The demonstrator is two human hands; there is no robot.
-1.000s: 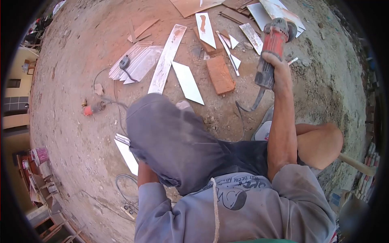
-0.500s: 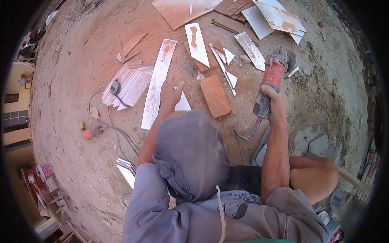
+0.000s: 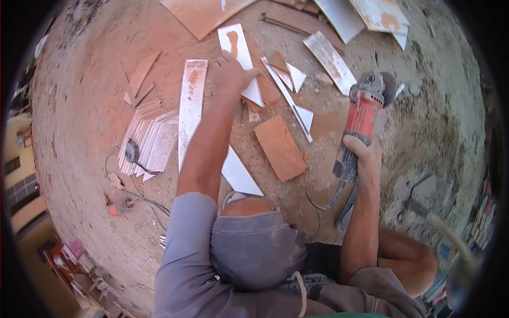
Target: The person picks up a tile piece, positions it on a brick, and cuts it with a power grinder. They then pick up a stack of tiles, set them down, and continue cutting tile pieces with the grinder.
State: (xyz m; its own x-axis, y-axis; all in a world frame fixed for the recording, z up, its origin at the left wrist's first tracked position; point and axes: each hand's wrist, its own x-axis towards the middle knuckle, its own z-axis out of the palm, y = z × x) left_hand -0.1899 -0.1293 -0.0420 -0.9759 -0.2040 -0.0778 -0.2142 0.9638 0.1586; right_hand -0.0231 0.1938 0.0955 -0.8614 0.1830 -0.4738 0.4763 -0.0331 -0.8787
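My left hand reaches over a white tile strip with a brown stain, its thumb spread from the fingers, which lie near the strip's left edge. My right hand is wrapped round the dark handle of a red angle grinder, held with its disc up and away from me. A long white tile strip lies left of my left forearm, and a pointed white piece lies right of it. An orange brick rests between my arms.
Stacked tile pieces lie at the left with a dark device on them. A red corded tool is below. Larger tiles lie at the top. A wooden handle stands at the right.
My left hand has moved forward from beside the long strip to the stained strip. The grinder stays in my right hand. The camera's view has shifted and turned slightly.
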